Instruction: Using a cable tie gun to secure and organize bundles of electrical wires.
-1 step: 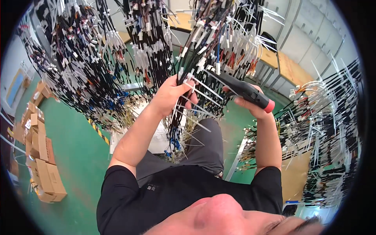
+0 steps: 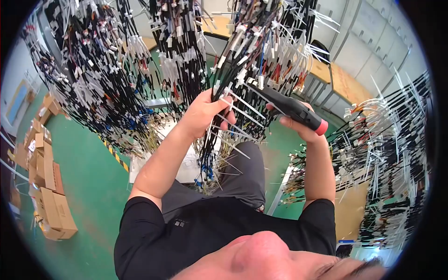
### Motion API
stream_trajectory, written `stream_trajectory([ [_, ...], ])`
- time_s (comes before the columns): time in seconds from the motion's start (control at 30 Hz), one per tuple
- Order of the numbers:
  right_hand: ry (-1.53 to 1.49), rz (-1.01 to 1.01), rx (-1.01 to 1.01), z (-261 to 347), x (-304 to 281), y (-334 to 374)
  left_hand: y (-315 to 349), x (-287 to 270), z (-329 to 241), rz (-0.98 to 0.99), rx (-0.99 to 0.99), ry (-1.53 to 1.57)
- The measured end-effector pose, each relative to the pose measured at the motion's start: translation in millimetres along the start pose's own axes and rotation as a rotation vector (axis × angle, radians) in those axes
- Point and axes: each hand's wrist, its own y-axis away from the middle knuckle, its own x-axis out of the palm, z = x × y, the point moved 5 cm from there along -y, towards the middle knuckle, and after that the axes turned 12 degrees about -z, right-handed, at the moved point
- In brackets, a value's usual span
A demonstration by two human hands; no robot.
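Observation:
My left hand [image 2: 205,113] is closed round a bundle of black wires [image 2: 217,91], part of a hanging wire harness with small white connectors. Several white cable ties [image 2: 247,103] stick out from the bundle toward the right, their loose tails long and thin. In my right hand [image 2: 305,126] is a black cable tie gun [image 2: 288,105] with a red end, my fingers wrapped round its handle. Its narrow nose points up and left, close to the bundle just above my left fingers. Whether the nose grips a tie tail, I cannot tell.
Thick hanging bunches of wire harnesses [image 2: 100,70] fill the left and far side. More harnesses with cable ties [image 2: 392,154] hang at the right. Cardboard boxes [image 2: 56,212] line the green floor [image 2: 93,186] at the left. Wooden-topped tables [image 2: 347,81] stand at the far right.

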Motion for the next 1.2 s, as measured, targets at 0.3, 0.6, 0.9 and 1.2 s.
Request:
stream_trajectory([
  [0.3,0.264,-0.033,-0.117,8.3,12.0,3.7,10.9,4.2,-10.6,-0.051,0.059,0.064],
  [0.6,0.184,0.052,-0.155,10.4,23.4,-8.8,11.0,-8.8,-16.1,0.160,-0.030,0.122],
  [0.9,0.413,0.035,-0.226,40.3,38.7,-6.9,8.8,-3.6,-18.9,0.133,0.077,0.003],
  [1.2,0.742,-0.210,-0.373,29.0,35.1,9.2,4.9,-7.0,-17.4,0.160,0.037,0.072],
])
